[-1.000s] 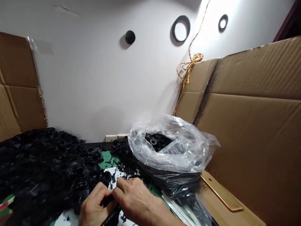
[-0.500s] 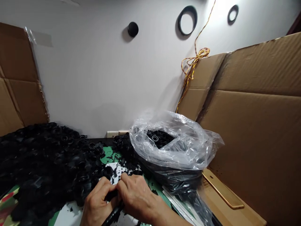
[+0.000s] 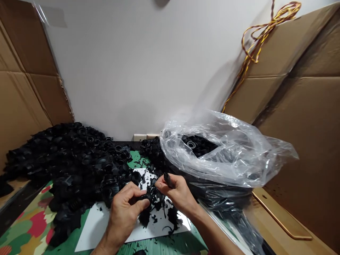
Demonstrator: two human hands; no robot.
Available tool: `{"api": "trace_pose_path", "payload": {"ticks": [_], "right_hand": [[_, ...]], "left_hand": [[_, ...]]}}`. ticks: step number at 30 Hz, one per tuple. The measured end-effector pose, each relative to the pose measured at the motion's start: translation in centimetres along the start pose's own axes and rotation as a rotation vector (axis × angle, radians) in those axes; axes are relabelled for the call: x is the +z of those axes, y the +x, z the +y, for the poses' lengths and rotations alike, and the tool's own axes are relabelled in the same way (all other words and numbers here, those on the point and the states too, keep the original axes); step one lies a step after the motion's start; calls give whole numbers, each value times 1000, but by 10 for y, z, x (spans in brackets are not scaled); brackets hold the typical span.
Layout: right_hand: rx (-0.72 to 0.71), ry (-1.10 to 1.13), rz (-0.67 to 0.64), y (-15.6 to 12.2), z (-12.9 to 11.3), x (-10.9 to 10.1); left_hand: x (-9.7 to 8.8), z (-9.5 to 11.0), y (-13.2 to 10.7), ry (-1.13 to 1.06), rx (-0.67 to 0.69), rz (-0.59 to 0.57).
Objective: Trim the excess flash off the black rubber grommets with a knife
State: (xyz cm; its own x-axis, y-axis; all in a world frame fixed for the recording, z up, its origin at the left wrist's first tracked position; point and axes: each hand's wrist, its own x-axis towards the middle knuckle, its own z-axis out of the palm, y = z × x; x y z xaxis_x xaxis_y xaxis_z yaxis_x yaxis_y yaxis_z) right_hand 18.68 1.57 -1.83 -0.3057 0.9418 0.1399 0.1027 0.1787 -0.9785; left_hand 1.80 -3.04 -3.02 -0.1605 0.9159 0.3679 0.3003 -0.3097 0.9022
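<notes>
My left hand [image 3: 122,212] pinches a small black rubber part [image 3: 145,197] between thumb and fingers, above a white sheet [image 3: 91,226]. Close by on the right, my right hand [image 3: 179,194] is closed on a dark, rough-surfaced stubby piece [image 3: 168,180]; whether it is rubber or a tool's handle I cannot tell. The two hands are apart. Black rubber scraps [image 3: 172,216] lie scattered on the sheet under them. Left of my hands rises a big heap of black ribbed rubber parts [image 3: 79,166].
At the right stands a clear plastic bag [image 3: 225,170] with black ring-like parts in it. A gold phone [image 3: 281,216] lies on cardboard beyond it. Cardboard panels [image 3: 305,131] stand at both sides, and a yellow-brown twisted cord [image 3: 255,46] hangs against the wall [image 3: 148,63].
My hands, together before, have separated, with the right hand now raised to the right. The view has tilted down and shifted left, showing more of the sheet and scraps.
</notes>
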Motion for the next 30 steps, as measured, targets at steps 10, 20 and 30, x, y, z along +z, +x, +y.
{"api": "trace_pose_path", "payload": {"ticks": [10, 20, 30], "right_hand": [[12, 25, -81, -2, 2, 4], [1, -41, 18, -2, 7, 4], [-14, 94, 29, -6, 10, 8]], "left_hand": [[1, -2, 2, -29, -9, 6], [1, -1, 1, -56, -3, 34], [2, -2, 3, -88, -10, 48]]}}
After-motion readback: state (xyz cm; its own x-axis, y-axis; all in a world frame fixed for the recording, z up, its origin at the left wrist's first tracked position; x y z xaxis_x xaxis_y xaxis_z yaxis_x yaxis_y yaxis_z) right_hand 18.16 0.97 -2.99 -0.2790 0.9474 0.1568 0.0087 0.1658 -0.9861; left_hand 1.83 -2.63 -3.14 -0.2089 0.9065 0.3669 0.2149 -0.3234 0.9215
